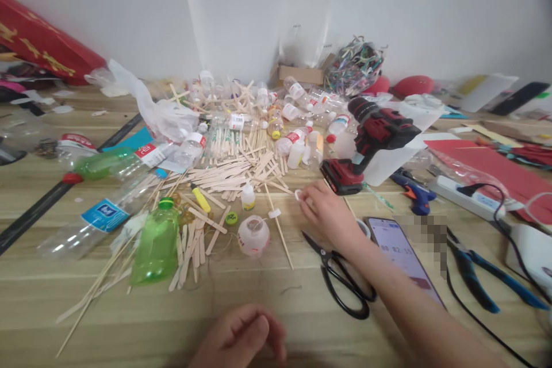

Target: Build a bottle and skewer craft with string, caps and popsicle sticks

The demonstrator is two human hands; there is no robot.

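Reaching over the middle of the table, my right hand [322,207] pinches a small white ring-like piece [297,195] at its fingertips. Under that wrist lie black-handled scissors [340,276], blades pointing up and left. My left hand [241,336] is low at the front edge of view, fingers loosely curled and apart from the thumb, with nothing visible in it. Between the hands and the sticks stands a cut bottle piece [253,236] with thread on it. Beside it lie a thin wooden skewer [282,236] with a white cap [274,214] on it and a small glue bottle [248,196].
A red and black cordless drill [371,138] stands behind my right hand. To the right are a phone [401,253], pliers [478,270], a blue glue gun [416,192] and a power strip [468,198]. Craft sticks [233,175], a green bottle [157,241] and several clear bottles lie left and behind.
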